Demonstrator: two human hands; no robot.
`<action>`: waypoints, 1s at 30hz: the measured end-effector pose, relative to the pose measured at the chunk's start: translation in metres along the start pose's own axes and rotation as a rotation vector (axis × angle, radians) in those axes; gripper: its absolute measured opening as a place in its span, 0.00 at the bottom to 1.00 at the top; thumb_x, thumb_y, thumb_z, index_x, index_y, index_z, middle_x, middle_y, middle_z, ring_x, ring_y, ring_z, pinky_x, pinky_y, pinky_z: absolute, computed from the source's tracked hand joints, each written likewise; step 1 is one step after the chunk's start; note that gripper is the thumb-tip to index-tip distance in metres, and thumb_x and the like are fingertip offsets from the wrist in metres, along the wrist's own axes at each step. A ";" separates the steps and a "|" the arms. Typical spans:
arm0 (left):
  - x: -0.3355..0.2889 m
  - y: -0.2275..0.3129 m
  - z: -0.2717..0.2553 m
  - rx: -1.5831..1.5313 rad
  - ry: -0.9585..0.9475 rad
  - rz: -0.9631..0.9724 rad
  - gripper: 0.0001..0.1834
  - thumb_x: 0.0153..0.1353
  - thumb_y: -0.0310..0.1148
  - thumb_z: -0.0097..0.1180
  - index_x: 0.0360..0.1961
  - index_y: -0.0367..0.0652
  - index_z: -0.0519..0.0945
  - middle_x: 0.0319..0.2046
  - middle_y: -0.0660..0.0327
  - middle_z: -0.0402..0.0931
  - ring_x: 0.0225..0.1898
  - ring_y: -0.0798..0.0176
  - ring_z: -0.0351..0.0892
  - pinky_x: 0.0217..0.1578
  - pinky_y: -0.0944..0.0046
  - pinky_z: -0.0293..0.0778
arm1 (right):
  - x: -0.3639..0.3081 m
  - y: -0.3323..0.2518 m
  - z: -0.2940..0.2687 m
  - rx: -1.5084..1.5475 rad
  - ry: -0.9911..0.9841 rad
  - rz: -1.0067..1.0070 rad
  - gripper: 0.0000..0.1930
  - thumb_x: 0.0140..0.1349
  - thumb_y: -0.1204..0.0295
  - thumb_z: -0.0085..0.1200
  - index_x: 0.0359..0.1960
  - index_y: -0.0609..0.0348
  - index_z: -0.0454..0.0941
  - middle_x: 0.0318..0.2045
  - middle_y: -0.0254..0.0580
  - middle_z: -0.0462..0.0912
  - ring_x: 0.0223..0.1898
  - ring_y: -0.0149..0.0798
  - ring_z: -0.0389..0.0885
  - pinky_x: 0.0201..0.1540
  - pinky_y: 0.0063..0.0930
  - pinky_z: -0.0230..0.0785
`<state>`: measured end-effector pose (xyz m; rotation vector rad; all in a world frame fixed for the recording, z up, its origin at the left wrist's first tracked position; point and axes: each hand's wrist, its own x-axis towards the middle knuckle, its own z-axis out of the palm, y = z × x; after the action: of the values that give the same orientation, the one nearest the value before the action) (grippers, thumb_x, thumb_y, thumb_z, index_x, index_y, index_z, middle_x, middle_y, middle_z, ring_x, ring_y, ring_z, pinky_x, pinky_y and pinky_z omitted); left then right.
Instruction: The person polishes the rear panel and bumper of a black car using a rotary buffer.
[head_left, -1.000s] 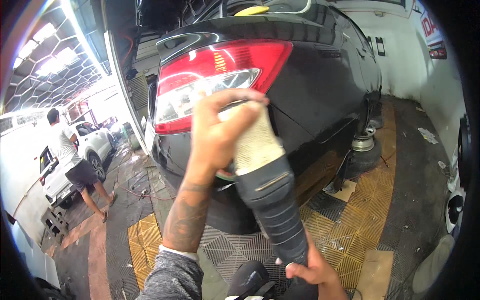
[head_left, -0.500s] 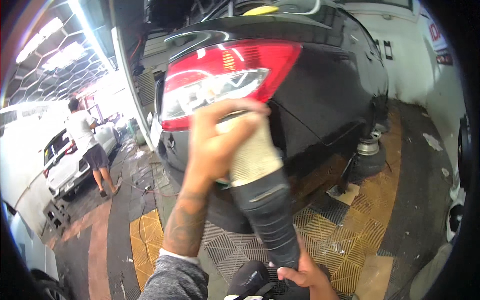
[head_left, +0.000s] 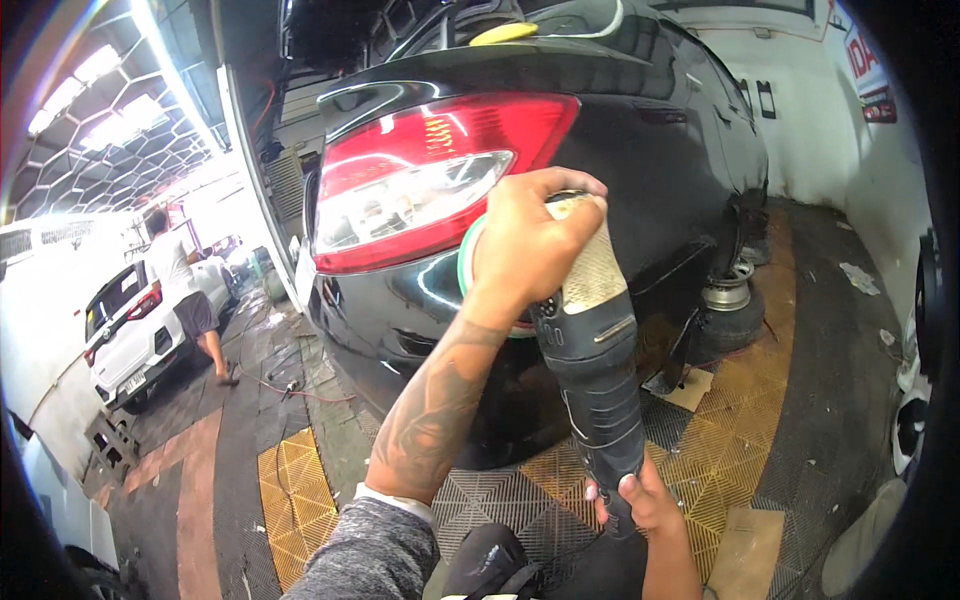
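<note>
My left hand point(head_left: 540, 240) is wrapped over the head of a black car polisher point(head_left: 600, 370), whose top is covered in pale tape or cloth. Lower down, my right hand point(head_left: 645, 500) grips the end of its long handle. A green-edged pad point(head_left: 470, 255) shows behind my left hand, at the rear corner of a glossy black car point(head_left: 640, 150). Just left of it is the car's red and clear tail light point(head_left: 430, 180). My left hand hides whether the pad's face touches the bodywork.
A yellow round pad point(head_left: 503, 34) lies on the car's boot. By the car's side a wheel rim point(head_left: 728, 290) rests on a tyre. At the left, a person point(head_left: 180, 270) stands beside a white car point(head_left: 125, 330). A cable point(head_left: 300, 390) crosses the floor; cardboard point(head_left: 750, 550) lies at lower right.
Both hands have moved the polisher rightward, away from in front of the tail light's lower edge. The green-edged pad now shows more. The person at left has shifted slightly.
</note>
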<state>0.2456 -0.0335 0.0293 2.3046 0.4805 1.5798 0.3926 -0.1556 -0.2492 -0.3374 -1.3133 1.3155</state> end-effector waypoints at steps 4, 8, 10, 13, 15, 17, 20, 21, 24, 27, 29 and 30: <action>-0.020 0.009 -0.025 0.050 0.003 0.019 0.14 0.55 0.35 0.60 0.37 0.35 0.86 0.29 0.54 0.85 0.32 0.64 0.84 0.38 0.64 0.77 | -0.015 0.016 0.019 -0.057 0.041 0.046 0.51 0.64 0.59 0.60 0.74 0.62 0.32 0.36 0.50 0.80 0.24 0.35 0.79 0.27 0.29 0.76; -0.055 0.015 -0.073 -0.100 0.006 -0.059 0.14 0.57 0.34 0.59 0.39 0.35 0.86 0.32 0.58 0.84 0.36 0.69 0.81 0.40 0.68 0.75 | -0.020 0.014 0.058 -0.159 -0.025 0.222 0.54 0.61 0.62 0.63 0.74 0.64 0.30 0.48 0.56 0.75 0.36 0.37 0.81 0.35 0.31 0.79; -0.070 0.016 -0.101 -0.155 0.051 -0.050 0.16 0.56 0.33 0.57 0.41 0.32 0.84 0.37 0.54 0.85 0.37 0.65 0.83 0.41 0.66 0.76 | -0.012 -0.002 0.090 -0.272 -0.071 0.113 0.54 0.60 0.63 0.63 0.74 0.65 0.32 0.61 0.59 0.60 0.56 0.45 0.64 0.55 0.36 0.60; -0.091 0.009 -0.132 -0.344 0.161 -0.153 0.17 0.57 0.31 0.56 0.43 0.27 0.81 0.42 0.45 0.83 0.39 0.56 0.85 0.42 0.61 0.80 | -0.008 -0.014 0.111 -0.402 -0.125 0.100 0.56 0.57 0.65 0.65 0.75 0.66 0.32 0.74 0.62 0.45 0.75 0.52 0.46 0.74 0.40 0.40; -0.098 0.006 -0.146 -0.363 0.171 -0.162 0.18 0.56 0.29 0.52 0.46 0.28 0.77 0.44 0.43 0.80 0.40 0.49 0.85 0.40 0.57 0.83 | -0.008 -0.007 0.114 -0.316 -0.185 0.126 0.56 0.56 0.67 0.65 0.75 0.66 0.32 0.74 0.63 0.46 0.75 0.54 0.46 0.74 0.42 0.40; -0.102 0.005 -0.144 -0.359 0.181 -0.162 0.18 0.56 0.29 0.53 0.45 0.27 0.77 0.44 0.43 0.80 0.40 0.49 0.85 0.40 0.57 0.82 | -0.009 -0.011 0.113 -0.358 -0.185 0.106 0.56 0.56 0.67 0.65 0.75 0.66 0.32 0.73 0.64 0.46 0.75 0.54 0.47 0.74 0.43 0.40; -0.093 0.012 -0.125 -0.140 0.133 -0.120 0.21 0.54 0.34 0.55 0.45 0.27 0.79 0.43 0.43 0.81 0.40 0.51 0.84 0.43 0.58 0.81 | -0.015 -0.007 0.096 -0.416 -0.129 0.094 0.56 0.56 0.69 0.64 0.75 0.66 0.31 0.69 0.62 0.53 0.67 0.49 0.57 0.69 0.42 0.49; -0.089 0.023 -0.108 -0.124 0.121 -0.070 0.17 0.57 0.34 0.56 0.42 0.30 0.83 0.39 0.50 0.84 0.38 0.61 0.84 0.43 0.64 0.78 | -0.021 0.002 0.086 -0.454 -0.128 0.059 0.56 0.56 0.71 0.64 0.74 0.66 0.30 0.65 0.60 0.59 0.60 0.45 0.67 0.65 0.41 0.58; -0.074 0.014 -0.063 -0.011 0.037 -0.019 0.12 0.56 0.34 0.60 0.36 0.37 0.86 0.31 0.56 0.85 0.34 0.67 0.85 0.37 0.64 0.79 | -0.039 0.026 0.060 -0.318 -0.050 0.152 0.53 0.54 0.74 0.63 0.73 0.68 0.34 0.59 0.59 0.69 0.50 0.43 0.78 0.58 0.41 0.70; -0.073 0.017 -0.024 0.068 -0.036 0.061 0.12 0.53 0.34 0.60 0.34 0.37 0.86 0.27 0.54 0.85 0.30 0.62 0.86 0.36 0.63 0.79 | -0.055 0.055 0.047 -0.021 0.122 0.242 0.38 0.53 0.76 0.61 0.65 0.70 0.56 0.43 0.53 0.80 0.37 0.39 0.83 0.43 0.35 0.77; -0.081 0.009 -0.012 0.057 -0.102 0.078 0.11 0.53 0.33 0.60 0.32 0.36 0.85 0.27 0.50 0.84 0.30 0.54 0.86 0.36 0.60 0.79 | -0.051 0.078 0.053 -0.002 0.122 0.197 0.31 0.54 0.75 0.61 0.59 0.69 0.62 0.39 0.50 0.80 0.32 0.37 0.82 0.38 0.31 0.77; -0.085 0.005 -0.009 0.047 -0.103 0.108 0.11 0.52 0.32 0.60 0.33 0.36 0.85 0.28 0.49 0.84 0.31 0.53 0.86 0.37 0.59 0.79 | -0.050 0.087 0.055 0.027 0.144 0.136 0.24 0.54 0.74 0.61 0.52 0.69 0.68 0.35 0.48 0.81 0.28 0.34 0.81 0.32 0.28 0.76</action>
<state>0.2091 -0.0747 -0.0369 2.4710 0.3782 1.5021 0.3175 -0.1945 -0.3260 -0.5008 -1.1673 1.3941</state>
